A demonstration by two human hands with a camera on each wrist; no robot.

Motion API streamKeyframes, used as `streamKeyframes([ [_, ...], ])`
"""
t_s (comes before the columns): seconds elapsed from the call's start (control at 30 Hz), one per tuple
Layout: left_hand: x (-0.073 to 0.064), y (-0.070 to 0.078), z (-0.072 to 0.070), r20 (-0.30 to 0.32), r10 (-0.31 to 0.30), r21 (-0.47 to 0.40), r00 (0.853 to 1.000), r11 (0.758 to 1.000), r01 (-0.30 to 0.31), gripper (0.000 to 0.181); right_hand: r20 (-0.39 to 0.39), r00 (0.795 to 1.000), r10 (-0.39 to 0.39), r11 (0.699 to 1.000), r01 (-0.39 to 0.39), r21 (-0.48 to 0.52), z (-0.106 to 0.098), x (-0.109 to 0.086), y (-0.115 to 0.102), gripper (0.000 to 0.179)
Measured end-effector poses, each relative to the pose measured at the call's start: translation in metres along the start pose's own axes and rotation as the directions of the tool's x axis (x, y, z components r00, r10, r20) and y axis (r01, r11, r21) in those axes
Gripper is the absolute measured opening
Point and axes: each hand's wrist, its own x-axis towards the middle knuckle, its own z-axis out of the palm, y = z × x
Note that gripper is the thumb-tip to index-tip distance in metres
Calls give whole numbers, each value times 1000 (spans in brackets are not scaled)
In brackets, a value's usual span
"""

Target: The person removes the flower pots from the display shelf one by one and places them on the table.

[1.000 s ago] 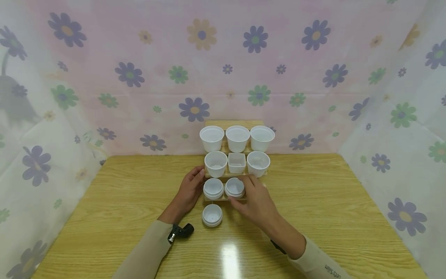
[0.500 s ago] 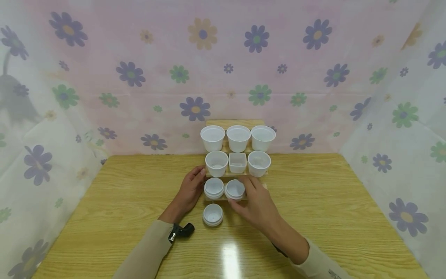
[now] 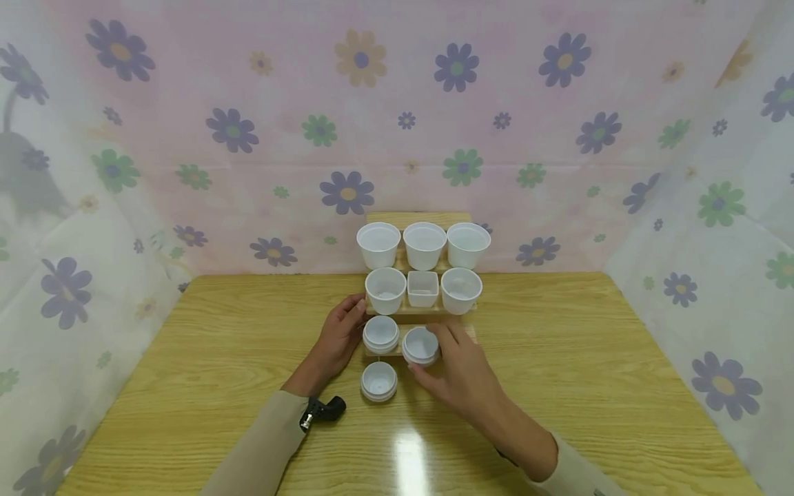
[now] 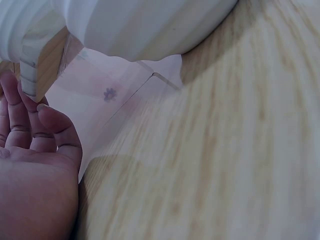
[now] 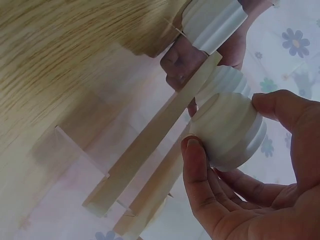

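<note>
My right hand (image 3: 471,379) pinches a small white ribbed pot (image 3: 420,346) between thumb and fingers, its opening upward. In the right wrist view the pot (image 5: 230,132) overlaps the front of the wooden tiered stand (image 5: 155,130). My left hand (image 3: 338,334) holds the left end of the stand's lower part; in the left wrist view its thumb and fingers meet at the shelf's corner (image 4: 47,67). Another white pot (image 3: 381,335) sits on the lowest shelf, beside the held one. A third similar pot (image 3: 378,382) stands on the table in front of the stand.
Three white cups (image 3: 424,246) line the top shelf. The middle shelf carries two round cups (image 3: 461,291) with a square cup (image 3: 422,289) between them. A flowered cloth (image 3: 397,138) hangs behind and beside the wood-grain table (image 3: 248,344).
My right hand has drawn its pot toward me, out from the lowest shelf's row. My left hand stays in place at the stand's left end.
</note>
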Motion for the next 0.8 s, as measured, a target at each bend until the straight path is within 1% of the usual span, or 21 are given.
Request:
streamKeyframes([
  [0.13, -1, 2, 2, -4, -6, 1, 1000, 1000, 6, 25, -11, 1000, -11, 1000, 11, 11, 0, -2, -1, 58],
  [0.43, -1, 0, 1, -8, -8, 11, 1000, 1000, 8, 26, -8, 1000, -23, 999, 23, 33, -1, -8, -3, 61],
  [0.57, -1, 0, 0, 0, 1, 7, 1000, 1000, -1, 30, -1, 999, -38, 999, 38, 32, -1, -10, -4, 65],
  [0.8, 0, 0, 0, 10, 3, 4, 1000, 1000, -3, 30, 9, 999, -44, 999, 44, 23, 0, -15, -4, 64],
])
